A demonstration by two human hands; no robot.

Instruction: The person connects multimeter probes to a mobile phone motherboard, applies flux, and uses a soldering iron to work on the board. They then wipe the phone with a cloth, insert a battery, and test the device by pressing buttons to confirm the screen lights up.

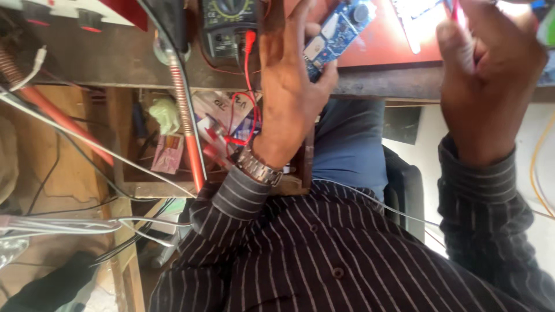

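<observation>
My left hand (289,75) holds a blue circuit board (338,32) at the edge of a workbench, fingers wrapped along its left side. A metal watch (258,167) is on that wrist. My right hand (485,75) is closed around a thin red tool (455,10), only its tip showing above the fingers. Both arms wear a dark striped shirt. A multimeter (230,26) with a red lead (248,63) sits just left of my left hand.
An open drawer (147,188) under the bench holds small parts and wires. A red-handled tool (188,127) with a coiled spring hangs down at left. Loose white and black cables (69,222) run across the lower left. A red mat (384,40) covers the bench.
</observation>
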